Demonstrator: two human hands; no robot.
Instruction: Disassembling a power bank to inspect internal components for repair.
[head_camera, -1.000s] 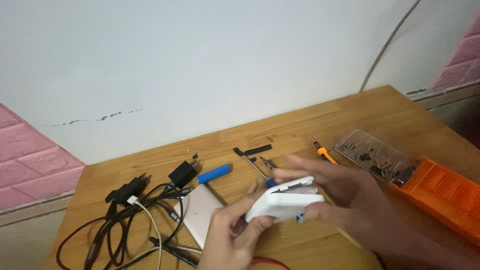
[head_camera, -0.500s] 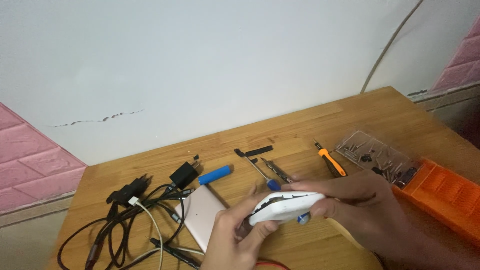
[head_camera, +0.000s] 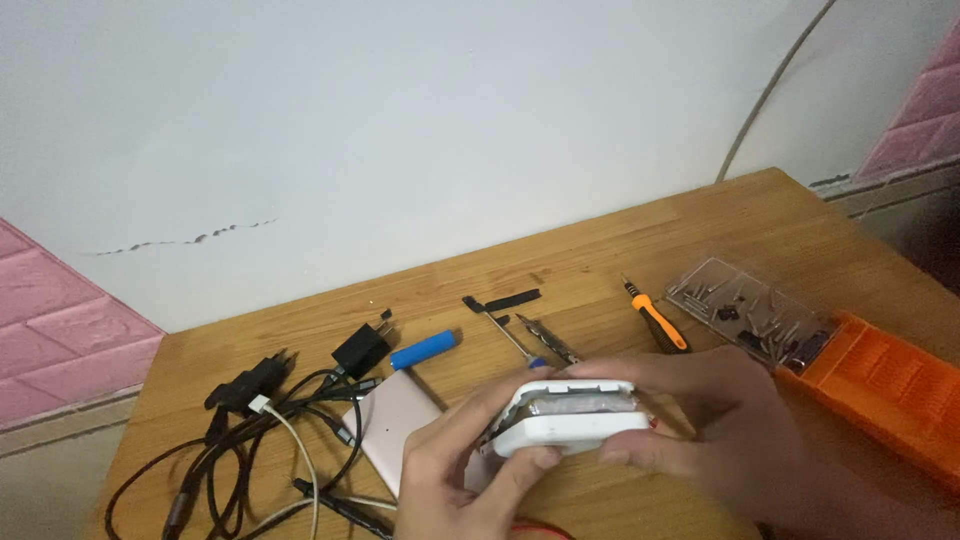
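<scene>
Both hands hold a small white plastic device (head_camera: 575, 420) above the wooden table (head_camera: 600, 250). My left hand (head_camera: 460, 470) grips its left end from below, thumb on the front edge. My right hand (head_camera: 710, 420) clasps its right end, fingers over the top. The device's casing looks slightly parted along the upper seam, with a darker inside showing.
A pinkish flat power bank (head_camera: 395, 430), a tangle of black and white cables (head_camera: 250, 440) with a black plug (head_camera: 360, 350) lie left. A blue cylinder (head_camera: 422, 350), black strips (head_camera: 510, 298), thin tools (head_camera: 530, 340), an orange-handled screwdriver (head_camera: 658, 320), a clear bit case (head_camera: 750, 310) and an orange box (head_camera: 880, 390) lie further back and right.
The white device has been turned from tilted to roughly level and lowered slightly nearer me. My right hand shifted around its right end. The camera view moved a little.
</scene>
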